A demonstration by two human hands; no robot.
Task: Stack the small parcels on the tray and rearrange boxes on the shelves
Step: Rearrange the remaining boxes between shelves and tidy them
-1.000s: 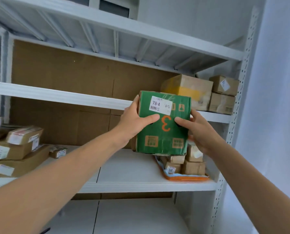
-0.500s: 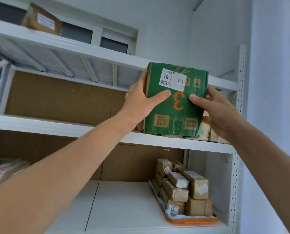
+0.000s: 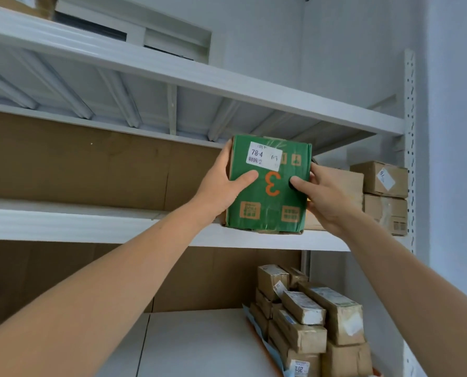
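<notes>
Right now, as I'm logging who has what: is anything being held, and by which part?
The green box, by its two sides: left hand on its left side, right hand on its right side, both thumbs across the front.

**Two bare arms and two bare hands**

The left arm [image 3: 104, 289] is bare all the way to the wrist. The right arm [image 3: 417, 289] is bare as well. Each arm looks thick close to the camera and gets thin near the wrist. The skin looks smooth. The left hand [image 3: 221, 183] is bare, and the left thumb [image 3: 244, 178] has a wide, round tip. The right hand [image 3: 327, 197] is bare too. Small bumps show at its knuckles, and the right thumb [image 3: 300, 184] is long and thin.
</notes>
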